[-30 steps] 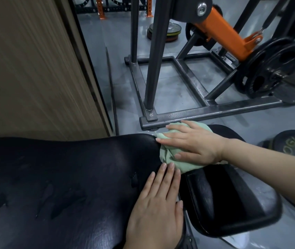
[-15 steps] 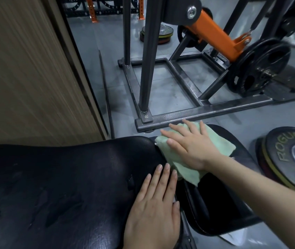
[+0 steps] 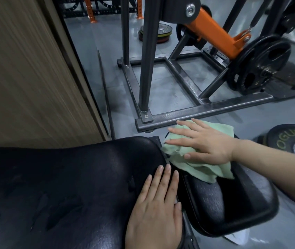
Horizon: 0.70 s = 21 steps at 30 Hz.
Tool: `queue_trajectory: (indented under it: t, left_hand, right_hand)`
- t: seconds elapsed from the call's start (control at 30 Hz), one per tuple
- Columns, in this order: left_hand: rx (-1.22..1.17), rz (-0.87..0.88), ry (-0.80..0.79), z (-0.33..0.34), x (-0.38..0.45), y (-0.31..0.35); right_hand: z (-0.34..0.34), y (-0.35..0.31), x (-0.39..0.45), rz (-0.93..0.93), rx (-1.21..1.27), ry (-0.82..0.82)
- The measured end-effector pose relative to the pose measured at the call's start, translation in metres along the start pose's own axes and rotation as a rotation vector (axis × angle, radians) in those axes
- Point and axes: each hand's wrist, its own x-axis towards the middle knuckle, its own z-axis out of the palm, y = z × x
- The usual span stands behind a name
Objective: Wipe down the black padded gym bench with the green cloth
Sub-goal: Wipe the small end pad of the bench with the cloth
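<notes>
Right hand (image 3: pixel 207 146) flat on green cloth (image 3: pixel 204 168), fingers straight and spread, pointing left, pressing cloth onto far end of the smaller seat pad (image 3: pixel 232 203); thumb lying along cloth's near side. Cloth crumpled, draped over seat pad's far-left edge, its left tip touching the gap next to the large back pad (image 3: pixel 62 186); one corner sticking out past the fingers toward the floor frame. Left hand (image 3: pixel 157 209) palm-down on right edge of back pad, fingers straight and close together, holding nothing, fingertips near the cloth's lower hem but apart from it. Both pads black, glossy, part of the same gym bench; back pad showing dents and small tears in the upholstery, a metal bracket corner (image 3: pixel 156 140) visible where the pads meet. Beyond the hands, dark steel machine base frame (image 3: pixel 206 109) on grey floor, upright post (image 3: pixel 147 56) bolted at its corner. Orange lever arm (image 3: pixel 218 39) above, black weight plate (image 3: pixel 259 63) loaded at its end. Bumper plate with yellow "OGUE" lettering (image 3: pixel 294 141) lying flat on floor at right, just past the right forearm. Stack of plates (image 3: pixel 161 33) farther back. Wood-grain wall panel (image 3: pixel 26 69) along the left.
</notes>
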Motion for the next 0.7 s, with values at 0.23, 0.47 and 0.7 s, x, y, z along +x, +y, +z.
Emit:
queue_trajectory:
  t: [0.23,0.47,0.7]
  left_hand:
    - [-0.006,0.008,0.013,0.002,0.000,-0.001]
    - [-0.007,0.000,0.006,0.000,0.000,0.001]
    - [-0.010,0.012,0.008,-0.001,-0.001,0.001]
  right_hand:
    - [-0.014,0.020,-0.015,-0.022,-0.132,-0.072]
    - [0.006,-0.050,0.004,0.855,0.252,0.040]
    - [0.018,-0.021,-0.027,0.469,0.043,0.074]
